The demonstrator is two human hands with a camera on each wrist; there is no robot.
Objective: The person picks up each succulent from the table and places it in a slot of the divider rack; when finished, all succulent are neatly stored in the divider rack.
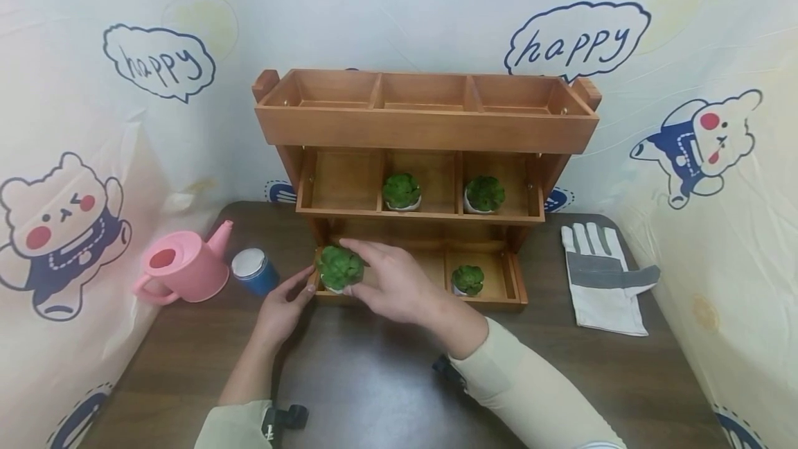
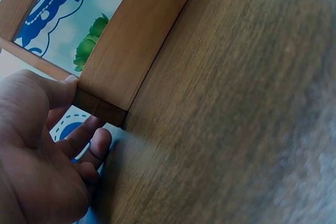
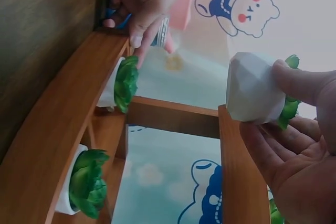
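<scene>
My right hand [image 1: 395, 283] holds a small potted succulent [image 1: 339, 267] in front of the left side of the three-tier wooden planter shelf [image 1: 424, 131]. In the right wrist view, thumb and fingers grip its white faceted pot [image 3: 254, 88], tipped sideways in that view. At the lowest tier's left front corner, my left hand [image 1: 283, 310] holds the wood, thumb on the edge and fingers around the end. Just inside that corner sits another succulent [image 3: 126, 83], with a further one [image 3: 88, 183] along the same tier. The head view hides both behind my right hand and the held plant.
Two succulents stand in the middle tier's centre [image 1: 402, 190] and right [image 1: 484, 194] compartments; one [image 1: 467, 280] is at the lowest tier's right. A pink watering can [image 1: 193, 265] and blue jar [image 1: 255, 272] stand left. A white-and-grey glove [image 1: 601, 276] lies right.
</scene>
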